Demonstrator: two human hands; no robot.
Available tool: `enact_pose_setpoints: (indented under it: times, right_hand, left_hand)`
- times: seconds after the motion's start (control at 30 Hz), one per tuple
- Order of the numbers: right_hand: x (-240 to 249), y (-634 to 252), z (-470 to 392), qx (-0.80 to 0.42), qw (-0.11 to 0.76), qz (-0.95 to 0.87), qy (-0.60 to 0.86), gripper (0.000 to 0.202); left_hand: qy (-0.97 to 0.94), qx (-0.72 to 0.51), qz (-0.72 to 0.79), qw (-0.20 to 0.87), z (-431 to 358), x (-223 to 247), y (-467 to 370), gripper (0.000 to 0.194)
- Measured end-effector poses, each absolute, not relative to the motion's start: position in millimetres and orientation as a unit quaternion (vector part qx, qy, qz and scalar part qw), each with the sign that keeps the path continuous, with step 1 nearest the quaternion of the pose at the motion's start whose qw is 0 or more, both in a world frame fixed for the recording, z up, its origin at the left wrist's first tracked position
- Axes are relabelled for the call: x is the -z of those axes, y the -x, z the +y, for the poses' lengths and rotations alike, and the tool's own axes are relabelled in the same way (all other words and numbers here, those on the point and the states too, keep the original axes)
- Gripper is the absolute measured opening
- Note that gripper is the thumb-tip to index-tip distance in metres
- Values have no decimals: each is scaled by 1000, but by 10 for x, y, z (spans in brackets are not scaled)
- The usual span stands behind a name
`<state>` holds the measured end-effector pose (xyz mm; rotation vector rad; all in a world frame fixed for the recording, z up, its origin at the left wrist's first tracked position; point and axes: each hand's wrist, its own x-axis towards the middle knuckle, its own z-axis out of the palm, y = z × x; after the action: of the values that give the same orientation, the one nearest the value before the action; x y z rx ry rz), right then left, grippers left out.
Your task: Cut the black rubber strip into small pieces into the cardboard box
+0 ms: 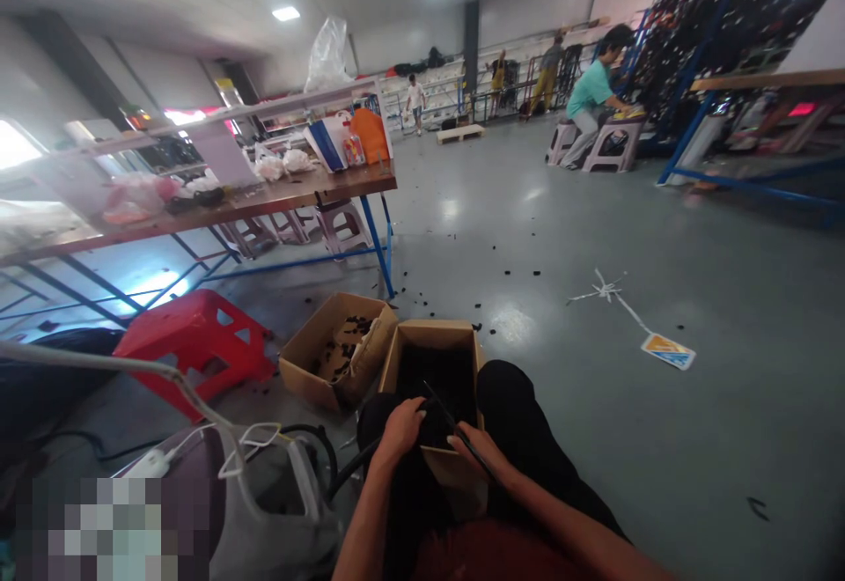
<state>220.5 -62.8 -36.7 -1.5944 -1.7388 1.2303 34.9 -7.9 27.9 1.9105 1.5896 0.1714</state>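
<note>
Nearest: dark-red clothing (488,553) of the seated person. Right hand (476,449): closed on a thin dark strip (440,402), which slants over the near part of an open cardboard box (432,329) between the knees (507,387). Left hand (401,430): fingers curled just left of the strip; whether they grip anything cannot be told. Handling, as judged: light, probably fairly stiff (it looks straight), not fragile; best pinched mid-length. Left of the box: second carton (307,380), small dark pieces (357,325) inside; farther left, red stool (178,334).
</note>
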Motion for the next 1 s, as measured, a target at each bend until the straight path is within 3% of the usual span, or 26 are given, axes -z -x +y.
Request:
enact_pose_setpoints:
  times: [0.23, 0.37, 0.53, 0.83, 1.0]
  right_hand:
    - [454, -2165, -639, -624, 294, -443, 572, 46]
    - [348, -2097, -587, -658, 345, -407, 531, 54]
    - [169, -1982, -537, -662, 409, -388, 495, 53]
    - [1, -1988, -567, -636, 415, -427, 490, 41]
    - [-61, -2030, -522, -631, 418, -436, 487, 45]
  left_hand:
    - [-684, -79, 645, 331, -234, -405, -345, 52]
    - [-690, -76, 639, 332, -375, -521, -359, 41]
    - [-715, -97, 614, 319, -550, -498, -402, 33]
    - [-727, -130, 602, 304, -736, -320, -280, 34]
    - [-730, -162, 585, 316, -733, -262, -174, 32]
